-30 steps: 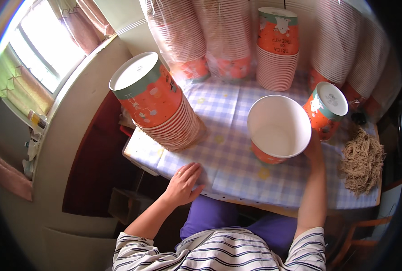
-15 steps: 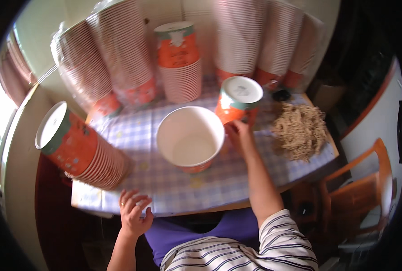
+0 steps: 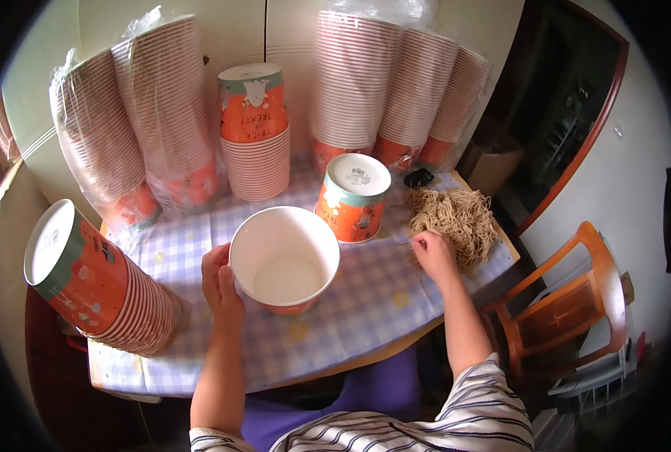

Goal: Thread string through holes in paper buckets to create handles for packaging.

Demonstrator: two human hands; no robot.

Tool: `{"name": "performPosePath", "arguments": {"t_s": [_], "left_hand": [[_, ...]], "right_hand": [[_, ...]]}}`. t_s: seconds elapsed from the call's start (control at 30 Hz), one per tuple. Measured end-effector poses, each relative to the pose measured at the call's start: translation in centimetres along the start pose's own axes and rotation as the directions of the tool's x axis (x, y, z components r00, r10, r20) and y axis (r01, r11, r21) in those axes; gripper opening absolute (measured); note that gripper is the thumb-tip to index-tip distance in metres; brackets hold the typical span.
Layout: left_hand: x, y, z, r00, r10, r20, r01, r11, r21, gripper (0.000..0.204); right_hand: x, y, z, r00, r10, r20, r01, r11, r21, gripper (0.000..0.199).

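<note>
An open paper bucket, white inside and orange outside, stands upright at the middle of the table. My left hand is curled against its left side, some fingers hidden behind the wall. Just behind and to the right, a second orange bucket with a green band sits upside down, its white base up. My right hand is at the near left edge of a tangled pile of tan cords. Its fingers are pinched together on the cords; which strand they hold is too fine to make out.
A leaning stack of nested buckets stands at the left, another stack at the back. Tall plastic-wrapped stacks line the wall. A small black object lies behind the cords. A wooden chair is beyond the table's right edge.
My left hand has come up from the table's front edge to the open bucket. My right hand has let go of the upside-down bucket and moved right to the cords. The view has shifted.
</note>
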State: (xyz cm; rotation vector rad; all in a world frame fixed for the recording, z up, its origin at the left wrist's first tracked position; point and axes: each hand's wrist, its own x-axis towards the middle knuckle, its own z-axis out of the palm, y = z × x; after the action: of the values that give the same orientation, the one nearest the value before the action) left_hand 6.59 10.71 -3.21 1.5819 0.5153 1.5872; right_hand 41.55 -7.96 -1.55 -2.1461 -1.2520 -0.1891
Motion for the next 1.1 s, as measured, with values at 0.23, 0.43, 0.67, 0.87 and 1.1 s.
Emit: {"name": "performPosePath", "arguments": {"t_s": [0.23,0.43,0.67,0.87,1.1], "left_hand": [[-0.9,-1.2,-0.2,0.999,-0.054,0.009,0.053,0.997,0.05,0.04],[-0.7,-1.0,-0.5,1.0,-0.025,-0.001,0.025,0.997,0.079,0.038],[-1.0,-1.3,-0.1,0.999,-0.042,-0.033,0.043,0.997,0.06,0.032],[-0.7,-0.8,0.1,0.999,-0.018,-0.029,0.021,0.996,0.085,0.028],[-1.1,-1.0,0.0,0.999,-0.031,-0.039,0.035,0.994,0.107,0.026]], "right_hand": [[3.0,0.2,1.9,0.896,-0.326,0.303,0.425,0.829,-0.364,0.009],[4.6,-0.8,2.6,0.86,-0.393,0.325,0.496,0.791,-0.358,0.006],[8.4,-2.4,-3.6,0.986,-0.074,0.151,-0.06,0.685,0.726,0.006],[13.5,-6.2,-12.2,0.956,-0.026,0.291,-0.268,0.321,0.908,0.012],[18.9,-11.4,-21.3,0.999,0.029,0.016,-0.028,0.481,0.876,0.01]]}}
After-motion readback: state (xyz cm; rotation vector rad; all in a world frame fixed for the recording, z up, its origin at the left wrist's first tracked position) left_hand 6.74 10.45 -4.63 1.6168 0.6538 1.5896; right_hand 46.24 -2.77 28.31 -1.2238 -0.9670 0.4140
